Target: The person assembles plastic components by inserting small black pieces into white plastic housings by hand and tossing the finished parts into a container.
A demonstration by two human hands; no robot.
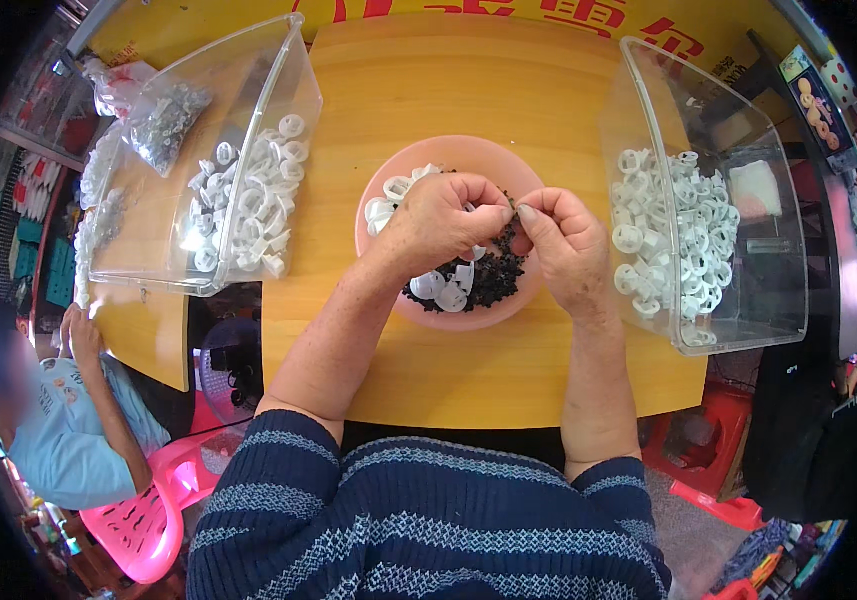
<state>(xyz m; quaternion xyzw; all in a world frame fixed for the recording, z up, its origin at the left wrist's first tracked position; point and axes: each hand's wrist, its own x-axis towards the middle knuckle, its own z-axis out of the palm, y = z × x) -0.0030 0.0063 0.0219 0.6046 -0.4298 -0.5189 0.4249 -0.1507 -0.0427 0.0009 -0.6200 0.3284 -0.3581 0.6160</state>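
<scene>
Both my hands are raised over a pink plastic bowl (pixel 449 152), their fingertips almost meeting. My left hand (pixel 449 222) pinches thumb against forefinger, and my right hand (pixel 571 245) does the same beside it. Whatever sits between the fingertips is too small to make out. Under the hands, the bowl holds a heap of small black parts (pixel 497 282). White round plastic pieces (pixel 451 290) lie in it too, some at the near side and some at the upper left, partly covered by my left hand.
Clear bins stand left (pixel 294 75) and right (pixel 657 115) on the wooden table (pixel 449 80), each holding many white plastic pieces. A bag of small grey parts (pixel 167 122) is by the left bin. A person in light blue (pixel 79 420) sits left on a pink chair (pixel 149 530).
</scene>
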